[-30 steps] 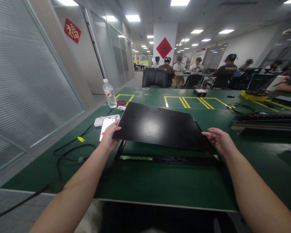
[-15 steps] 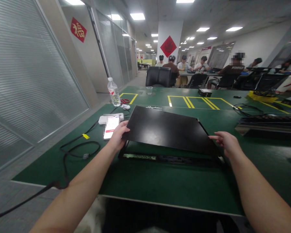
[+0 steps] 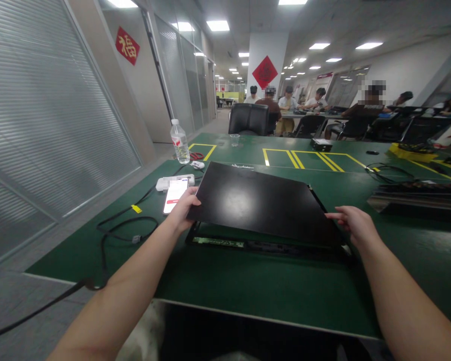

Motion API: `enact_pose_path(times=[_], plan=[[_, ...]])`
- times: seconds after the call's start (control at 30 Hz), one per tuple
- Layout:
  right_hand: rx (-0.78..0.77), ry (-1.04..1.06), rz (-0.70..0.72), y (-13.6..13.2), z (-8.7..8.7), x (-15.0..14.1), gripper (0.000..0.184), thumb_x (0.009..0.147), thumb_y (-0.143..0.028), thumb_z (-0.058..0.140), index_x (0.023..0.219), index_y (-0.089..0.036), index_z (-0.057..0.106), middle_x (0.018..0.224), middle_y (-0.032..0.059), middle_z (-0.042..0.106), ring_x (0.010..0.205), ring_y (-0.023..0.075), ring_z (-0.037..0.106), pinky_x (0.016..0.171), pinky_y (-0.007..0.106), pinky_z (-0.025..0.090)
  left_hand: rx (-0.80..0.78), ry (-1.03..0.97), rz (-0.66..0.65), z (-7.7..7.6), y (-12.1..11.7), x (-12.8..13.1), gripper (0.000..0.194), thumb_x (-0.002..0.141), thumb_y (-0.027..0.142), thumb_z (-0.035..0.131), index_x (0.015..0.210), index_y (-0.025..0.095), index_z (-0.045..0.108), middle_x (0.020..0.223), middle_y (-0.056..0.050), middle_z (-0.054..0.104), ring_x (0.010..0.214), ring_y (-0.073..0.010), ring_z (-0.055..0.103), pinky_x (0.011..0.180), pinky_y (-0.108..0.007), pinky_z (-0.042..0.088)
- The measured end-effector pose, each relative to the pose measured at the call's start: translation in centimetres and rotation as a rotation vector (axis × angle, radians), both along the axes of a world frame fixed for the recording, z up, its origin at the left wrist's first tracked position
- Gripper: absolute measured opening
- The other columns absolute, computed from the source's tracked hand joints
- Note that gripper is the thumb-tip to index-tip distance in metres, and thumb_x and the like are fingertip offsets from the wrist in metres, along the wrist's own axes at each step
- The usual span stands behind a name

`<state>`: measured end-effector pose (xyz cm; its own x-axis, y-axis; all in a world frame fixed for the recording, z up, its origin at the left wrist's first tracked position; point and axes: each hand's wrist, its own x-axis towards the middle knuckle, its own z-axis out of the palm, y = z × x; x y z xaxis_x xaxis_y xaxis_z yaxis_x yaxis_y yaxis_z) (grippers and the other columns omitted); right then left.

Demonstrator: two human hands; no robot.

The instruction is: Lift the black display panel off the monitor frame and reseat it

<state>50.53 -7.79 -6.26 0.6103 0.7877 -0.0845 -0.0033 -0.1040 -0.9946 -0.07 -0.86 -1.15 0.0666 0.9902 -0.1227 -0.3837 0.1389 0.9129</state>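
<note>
A thin black screen panel (image 3: 255, 203) is tilted over a narrow black frame (image 3: 285, 248) on the green table, its left side raised. My left hand (image 3: 185, 209) pinches the panel's left edge, thumb on top. At the right, my right hand (image 3: 355, 224) has its index finger stretched to the panel's right edge, with the other fingers curled loosely; it appears to touch the edge without gripping. A green circuit strip (image 3: 218, 242) shows along the frame's near side. The panel hides most of the frame's inside.
Left of the panel lie a lit phone (image 3: 175, 194), a white power strip (image 3: 163, 183) and a black cable (image 3: 108, 225). Behind them stand a water bottle (image 3: 179, 143) and red scissors (image 3: 197, 156). Dark metal-edged parts (image 3: 417, 200) are stacked at the right. People sit at a far table.
The whole view has shifted slightly, so things appear a little further right. Both hands keep nearly the same places on the panel, which stays tilted.
</note>
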Motion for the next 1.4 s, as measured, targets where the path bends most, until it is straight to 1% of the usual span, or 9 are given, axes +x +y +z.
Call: enact_pose_path(times=[0.1, 0.17, 0.27, 0.37, 0.47, 0.77, 1.0, 1.2, 1.4], plan=[[-0.041, -0.004, -0.057, -0.1, 0.4, -0.4, 0.025, 0.063, -0.028, 0.080, 0.079, -0.029, 0.061, 0.074, 0.0077, 0.082, 0.048, 0.0158, 0.052, 0.037, 0.026, 0.035, 0.013, -0.024, 0.018, -0.4, 0.4, 0.0, 0.041, 0.056, 0.012, 0.084, 0.093, 0.019, 0.068, 0.080, -0.001, 0.076, 0.072, -0.0216, 0.073, 0.064, -0.029, 0.058], [-0.045, -0.004, -0.055, -0.2, 0.8, -0.8, 0.023, 0.064, -0.028, 0.080, 0.078, -0.029, 0.062, 0.075, 0.0077, 0.082, 0.049, 0.0157, 0.052, 0.037, 0.026, 0.036, 0.015, -0.048, -0.008, -0.8, 0.7, 0.0, 0.040, 0.062, 0.017, 0.090, 0.096, 0.018, 0.071, 0.082, -0.004, 0.079, 0.076, -0.0240, 0.077, 0.067, -0.031, 0.061], [-0.054, -0.002, -0.066, -0.4, 1.1, -1.3, 0.020, 0.065, -0.026, 0.079, 0.076, -0.027, 0.063, 0.075, 0.0086, 0.082, 0.049, 0.0142, 0.052, 0.039, 0.024, 0.036, 0.044, -0.084, -0.074, -1.2, 1.0, -0.1, 0.051, 0.066, 0.021, 0.095, 0.113, 0.016, 0.077, 0.092, -0.008, 0.084, 0.087, -0.0288, 0.083, 0.076, -0.034, 0.065], [-0.047, -0.011, -0.083, -0.5, 1.1, -1.5, 0.018, 0.066, -0.025, 0.079, 0.076, -0.026, 0.064, 0.074, 0.0084, 0.082, 0.049, 0.0134, 0.051, 0.040, 0.023, 0.036, 0.087, -0.086, -0.106, -1.4, 1.0, -0.1, 0.066, 0.069, 0.021, 0.096, 0.132, 0.017, 0.077, 0.107, -0.010, 0.087, 0.097, -0.0304, 0.084, 0.083, -0.037, 0.066], [-0.026, -0.028, -0.083, -0.5, 0.8, -1.4, 0.018, 0.066, -0.025, 0.079, 0.078, -0.027, 0.065, 0.073, 0.0080, 0.081, 0.049, 0.0142, 0.050, 0.039, 0.023, 0.036, 0.114, -0.070, -0.121, -1.5, 1.0, -0.3, 0.071, 0.071, 0.022, 0.096, 0.140, 0.018, 0.076, 0.116, -0.012, 0.087, 0.103, -0.0324, 0.084, 0.088, -0.038, 0.066], [-0.047, -0.035, -0.039, -0.4, 0.8, -1.0, 0.021, 0.065, -0.027, 0.081, 0.078, -0.030, 0.064, 0.072, 0.0076, 0.081, 0.048, 0.0165, 0.052, 0.036, 0.025, 0.037, 0.092, -0.036, -0.084, -1.6, 1.3, -0.6, 0.075, 0.068, 0.018, 0.094, 0.141, 0.018, 0.076, 0.113, -0.010, 0.087, 0.102, -0.0329, 0.083, 0.088, -0.039, 0.066], [-0.100, -0.103, -0.059, -0.5, 1.2, -1.4, 0.015, 0.067, -0.027, 0.077, 0.077, -0.027, 0.065, 0.072, 0.0080, 0.081, 0.050, 0.0145, 0.053, 0.042, 0.024, 0.040, 0.032, -0.004, -0.059, -1.3, 1.0, -0.1, 0.077, 0.064, 0.014, 0.091, 0.140, 0.016, 0.075, 0.108, -0.010, 0.088, 0.093, -0.0302, 0.084, 0.078, -0.034, 0.064], [-0.111, -0.147, -0.071, -0.7, 1.6, -1.9, 0.010, 0.069, -0.028, 0.074, 0.075, -0.028, 0.066, 0.070, 0.0079, 0.079, 0.054, 0.0175, 0.059, 0.045, 0.026, 0.044, 0.018, 0.015, -0.032, -0.8, 0.7, 0.1, 0.078, 0.062, 0.013, 0.089, 0.139, 0.015, 0.075, 0.101, -0.008, 0.088, 0.090, -0.0295, 0.083, 0.076, -0.033, 0.063], [-0.118, -0.207, -0.103, -0.9, 1.8, -2.6, 0.012, 0.068, -0.031, 0.071, 0.077, -0.026, 0.065, 0.069, 0.0102, 0.078, 0.062, 0.0201, 0.066, 0.048, 0.025, 0.044, 0.018, 0.046, -0.042, -1.0, 0.7, 0.1, 0.079, 0.066, 0.015, 0.089, 0.143, 0.017, 0.074, 0.106, -0.007, 0.088, 0.090, -0.0296, 0.084, 0.076, -0.035, 0.064]])
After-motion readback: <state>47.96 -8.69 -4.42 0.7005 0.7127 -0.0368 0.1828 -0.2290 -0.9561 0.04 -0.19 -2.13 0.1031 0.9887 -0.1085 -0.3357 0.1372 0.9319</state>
